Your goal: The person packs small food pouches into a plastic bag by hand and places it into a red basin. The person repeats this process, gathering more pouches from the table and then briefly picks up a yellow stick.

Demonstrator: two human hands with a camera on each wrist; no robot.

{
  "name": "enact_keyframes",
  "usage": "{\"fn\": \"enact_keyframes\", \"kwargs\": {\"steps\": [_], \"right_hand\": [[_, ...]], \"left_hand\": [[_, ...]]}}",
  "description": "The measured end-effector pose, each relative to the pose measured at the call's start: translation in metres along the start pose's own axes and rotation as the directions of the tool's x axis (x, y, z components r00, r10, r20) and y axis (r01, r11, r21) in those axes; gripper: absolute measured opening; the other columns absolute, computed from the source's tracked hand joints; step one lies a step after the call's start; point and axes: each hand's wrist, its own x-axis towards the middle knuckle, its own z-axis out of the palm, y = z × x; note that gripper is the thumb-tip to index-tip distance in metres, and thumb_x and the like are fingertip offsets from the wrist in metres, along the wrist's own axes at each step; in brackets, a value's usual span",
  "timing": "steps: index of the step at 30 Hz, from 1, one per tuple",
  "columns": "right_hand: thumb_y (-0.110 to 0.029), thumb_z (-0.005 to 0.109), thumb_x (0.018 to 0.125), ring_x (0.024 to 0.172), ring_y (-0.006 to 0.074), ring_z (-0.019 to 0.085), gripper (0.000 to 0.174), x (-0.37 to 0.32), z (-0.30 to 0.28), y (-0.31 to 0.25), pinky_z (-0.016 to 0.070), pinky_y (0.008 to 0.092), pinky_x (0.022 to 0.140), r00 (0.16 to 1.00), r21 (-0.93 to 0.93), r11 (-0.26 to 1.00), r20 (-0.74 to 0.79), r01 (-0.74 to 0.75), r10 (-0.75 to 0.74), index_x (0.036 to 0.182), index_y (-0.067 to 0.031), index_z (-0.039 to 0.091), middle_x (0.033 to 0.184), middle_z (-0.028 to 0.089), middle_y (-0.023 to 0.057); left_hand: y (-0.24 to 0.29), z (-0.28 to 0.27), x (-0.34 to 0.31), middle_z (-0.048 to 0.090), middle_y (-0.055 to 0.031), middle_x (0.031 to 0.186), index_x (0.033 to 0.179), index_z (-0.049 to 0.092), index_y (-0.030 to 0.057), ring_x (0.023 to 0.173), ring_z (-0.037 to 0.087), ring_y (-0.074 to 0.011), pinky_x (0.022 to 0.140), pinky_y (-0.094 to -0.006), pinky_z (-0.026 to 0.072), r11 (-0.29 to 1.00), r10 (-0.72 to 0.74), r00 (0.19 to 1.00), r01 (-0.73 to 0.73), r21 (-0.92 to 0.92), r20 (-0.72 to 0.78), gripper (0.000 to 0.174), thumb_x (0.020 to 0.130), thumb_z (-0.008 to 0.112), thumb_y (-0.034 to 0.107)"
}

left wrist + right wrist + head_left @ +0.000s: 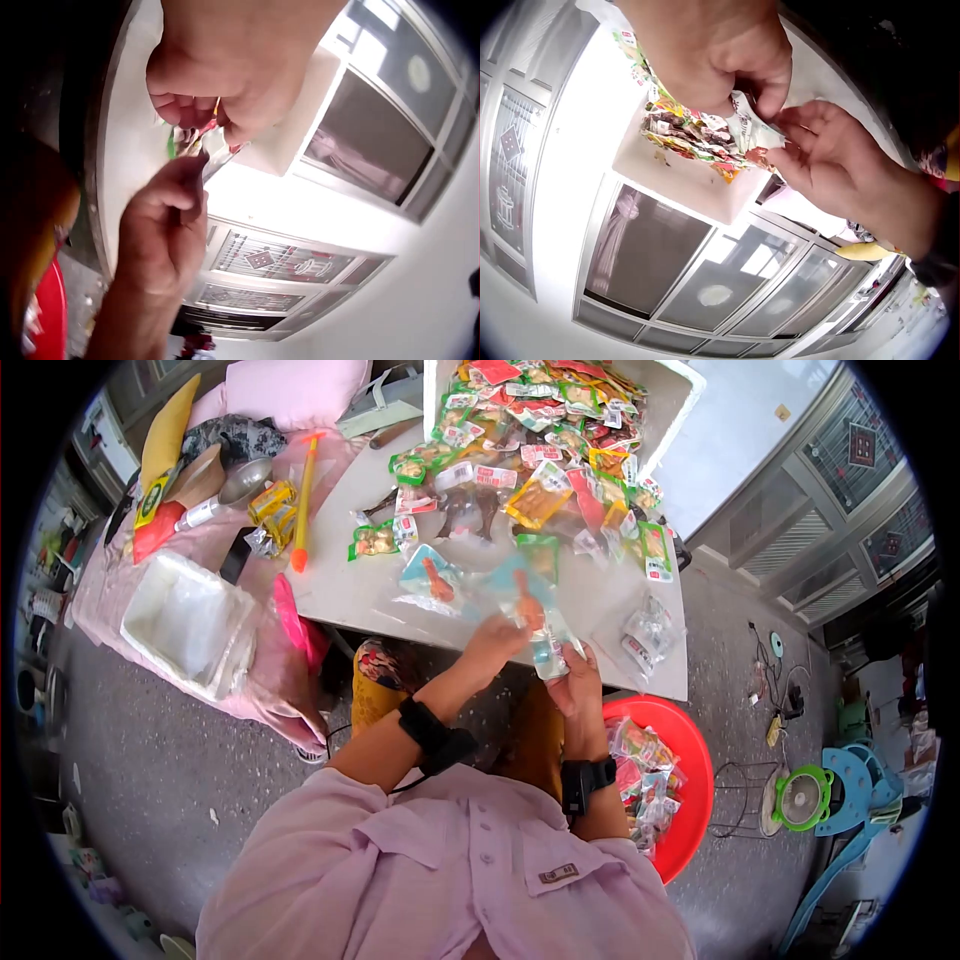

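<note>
Both hands hold a clear and pale blue plastic packet (531, 612) with an orange-brown drumstick-shaped piece of food in it, over the table's near edge. My right hand (574, 682) pinches its lower end between thumb and fingers; the right wrist view shows the whitish printed end of the packet (750, 129) in that grip. My left hand (496, 645) pinches the packet's side, fingers curled, close to the right hand. Some of the packet is blurred in the head view. A similar packet (432, 578) lies on the table just beyond the left hand.
A white foam box (684, 400) full of small food packets stands at the table's (350, 580) far side, with loose packets spilling before it. Crumpled clear plastic (650, 635) lies at right. Below is a red basin (697, 785) holding packets. A white tray (185, 620) sits at left.
</note>
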Motion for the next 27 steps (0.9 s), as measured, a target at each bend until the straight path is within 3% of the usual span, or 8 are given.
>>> {"fn": "enact_keyframes", "kwargs": {"steps": [1,2,3,5,8,14,20,27], "right_hand": [[-0.004,0.052,0.077,0.081,0.0213,0.055,0.024,0.001,-0.004,-0.002,0.0482,0.0358,0.069,0.999,0.021,1.000,-0.045,0.001,0.000,0.100,-0.0026,0.042,0.096,0.052,0.0132],[-0.003,0.052,0.077,0.081,0.0211,0.055,0.023,0.001,-0.008,-0.004,0.0482,0.0358,0.069,0.999,0.004,0.999,-0.031,0.035,-0.035,0.099,-0.0026,0.043,0.094,0.053,0.0127],[-0.003,0.052,0.077,0.081,0.0210,0.055,0.022,0.001,-0.011,-0.008,0.0481,0.0358,0.069,0.997,-0.011,0.997,-0.017,0.071,-0.071,0.098,-0.0025,0.043,0.093,0.053,0.0122],[-0.001,0.050,0.078,0.079,0.0197,0.055,0.017,-0.002,-0.013,-0.014,0.0483,0.0344,0.068,0.991,-0.043,0.991,-0.037,0.127,-0.128,0.094,-0.0024,0.045,0.087,0.055,0.0101],[-0.002,0.050,0.078,0.076,0.0173,0.055,0.013,0.000,-0.022,-0.017,0.0480,0.0309,0.065,0.980,-0.150,0.981,-0.133,0.125,-0.145,0.090,-0.0025,0.047,0.084,0.055,0.0083],[-0.005,0.050,0.079,0.071,0.0138,0.054,0.012,-0.001,-0.031,-0.009,0.0462,0.0260,0.060,0.980,-0.299,0.951,-0.154,0.076,-0.127,0.090,-0.0028,0.047,0.083,0.055,0.0066],[-0.002,0.050,0.077,0.070,0.0153,0.054,0.015,-0.001,-0.023,-0.001,0.0460,0.0272,0.059,0.994,-0.283,0.959,-0.099,0.021,-0.051,0.091,-0.0018,0.047,0.081,0.054,0.0075],[-0.001,0.048,0.076,0.074,0.0188,0.055,0.020,0.015,-0.003,-0.002,0.0470,0.0301,0.061,0.994,-0.354,0.929,-0.059,-0.108,0.093,0.095,0.0010,0.045,0.085,0.054,0.0107]], "left_hand": [[0.001,-0.003,-0.003,0.054,-0.0056,0.087,0.088,0.051,0.0057,0.080,0.051,-0.0156,0.067,-0.0310,0.0424,0.959,0.054,0.998,-0.041,0.282,-0.039,0.025,0.073,0.060,0.023],[0.003,-0.007,-0.006,0.054,-0.0076,0.086,0.087,0.051,0.0047,0.079,0.052,-0.0180,0.065,-0.0315,0.0428,0.837,0.116,0.991,-0.064,0.543,-0.062,0.027,0.070,0.061,0.023],[0.005,-0.011,-0.008,0.053,-0.0096,0.084,0.085,0.050,0.0037,0.077,0.052,-0.0213,0.064,-0.0328,0.0429,0.687,0.316,0.947,-0.185,0.703,-0.059,0.027,0.068,0.062,0.022],[0.007,-0.019,-0.015,0.051,-0.0136,0.079,0.082,0.049,0.0016,0.074,0.051,-0.0281,0.061,-0.0353,0.0432,0.255,0.645,0.761,-0.304,0.918,0.073,0.029,0.065,0.062,0.021],[0.001,-0.028,-0.015,0.049,-0.0153,0.075,0.078,0.049,0.0018,0.071,0.050,-0.0342,0.061,-0.0397,0.0427,0.203,0.539,0.842,-0.157,0.967,0.023,0.025,0.065,0.059,0.020],[-0.021,-0.044,-0.003,0.049,-0.0163,0.076,0.075,0.050,0.0030,0.071,0.051,-0.0347,0.059,-0.0429,0.0417,0.284,0.377,0.917,0.015,0.959,-0.126,0.016,0.069,0.052,0.018],[-0.024,-0.049,0.001,0.048,-0.0180,0.071,0.072,0.048,0.0022,0.068,0.049,-0.0361,0.057,-0.0440,0.0394,0.429,0.477,0.863,-0.066,0.901,-0.164,0.011,0.071,0.048,0.013],[-0.005,-0.035,-0.008,0.048,-0.0168,0.068,0.072,0.047,0.0029,0.066,0.049,-0.0354,0.056,-0.0434,0.0389,0.379,0.536,0.842,-0.184,0.907,-0.053,0.009,0.071,0.047,0.011]]}}
